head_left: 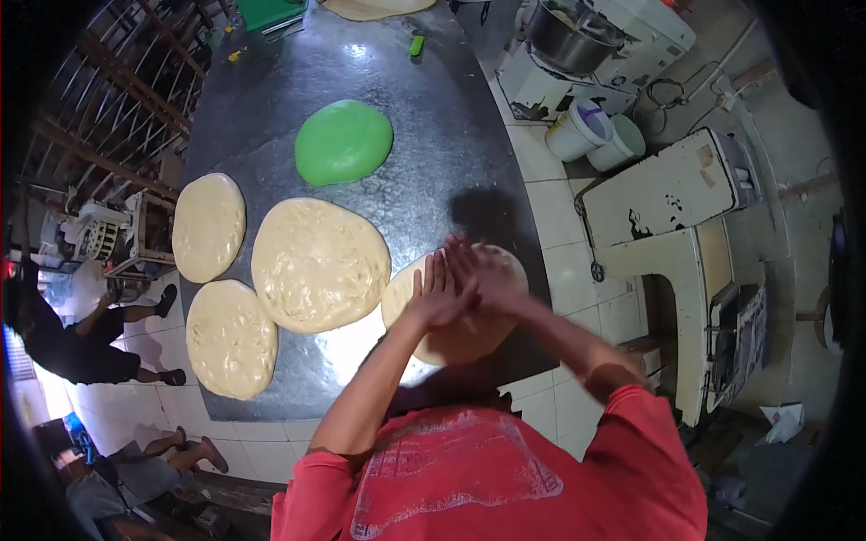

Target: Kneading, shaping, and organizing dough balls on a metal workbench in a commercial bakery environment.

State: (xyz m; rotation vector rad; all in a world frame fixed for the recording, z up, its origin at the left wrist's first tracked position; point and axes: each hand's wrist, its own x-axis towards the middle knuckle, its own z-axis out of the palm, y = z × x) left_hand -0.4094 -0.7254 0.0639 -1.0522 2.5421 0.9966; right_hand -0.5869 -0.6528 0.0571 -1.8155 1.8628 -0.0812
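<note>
Both of my hands lie on a pale, flattened round of dough (465,341) at the near right of the table. My left hand (437,298) presses flat with its fingers stretched out. Crossing close against it is my right hand (488,283), slightly blurred, its fingers extended over the dough too. To the left, a larger pale dough round (321,264) almost touches this one. Two smaller pale pieces, an upper dough piece (208,227) and a lower dough piece (232,339), sit at the left edge. A bright green dough round (344,142) lies farther back.
The dark, shiny table (424,117) carries a small green-handled tool (417,46) and a pale dough sheet (379,7) at its far end. A mixer bowl (575,38), white buckets (579,131) and a cream-coloured machine (667,194) stand right. Two people are at left.
</note>
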